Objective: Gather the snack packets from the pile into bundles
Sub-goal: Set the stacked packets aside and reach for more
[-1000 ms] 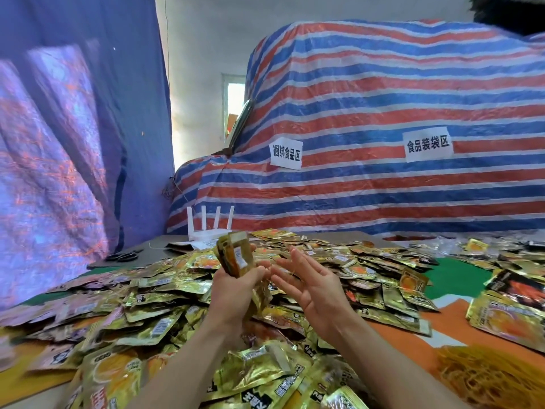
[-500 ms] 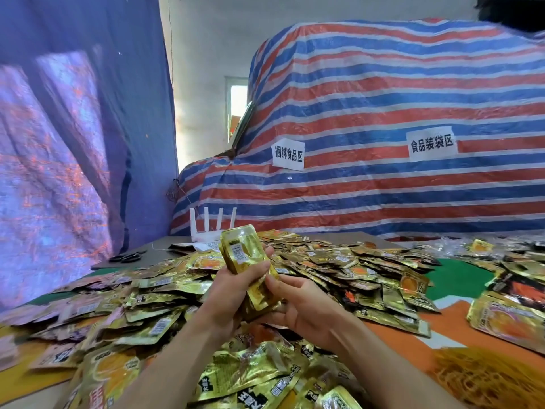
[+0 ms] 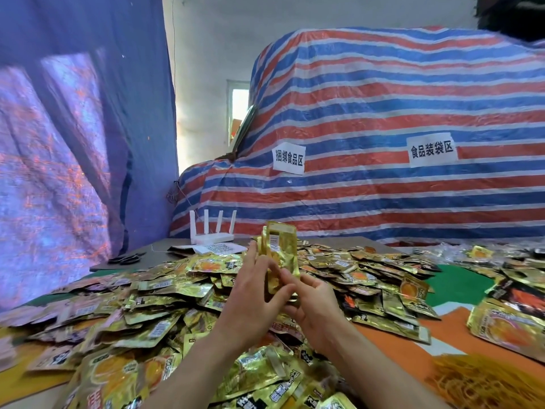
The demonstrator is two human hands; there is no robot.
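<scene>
1. The left hand (image 3: 253, 293) grasps a small bundle of gold packets (image 3: 281, 249). Its fingers run up the bundle's left side and its thumb lies across the front.
2. The right hand (image 3: 315, 305) grips the same bundle low down from the right — thumb against the lower front, fingers curled in towards the bottom edge.
3. The bundle stands upright between the two hands, lifted above the pile. A barcode label near its top faces the camera.
4. The pile of snack packets (image 3: 165, 293) spreads over the worktop (image 3: 392, 340) beneath the hands, to their left and beyond them. The foil packets lie flat and overlap in every direction.
5. To the right of the hands, bare patches of the worktop's orange and green covering show. Farther right lies a larger gold packet (image 3: 507, 323).
6. Beside the right forearm, nearer the person than the hands, is a heap of yellow rubber bands (image 3: 477, 385).
7. Beyond the hands and a little left stands a white router (image 3: 212, 236) with four upright aerials. A sheet printed with a QR code (image 3: 219, 247) lies just in front of it, and black scissors (image 3: 126, 258) lie farther left.
8. Behind everything rises a red, white and blue striped tarpaulin (image 3: 383, 107) carrying two white paper signs (image 3: 289, 157) — a blue sheet (image 3: 73, 128) hangs far to the left of the hands.
</scene>
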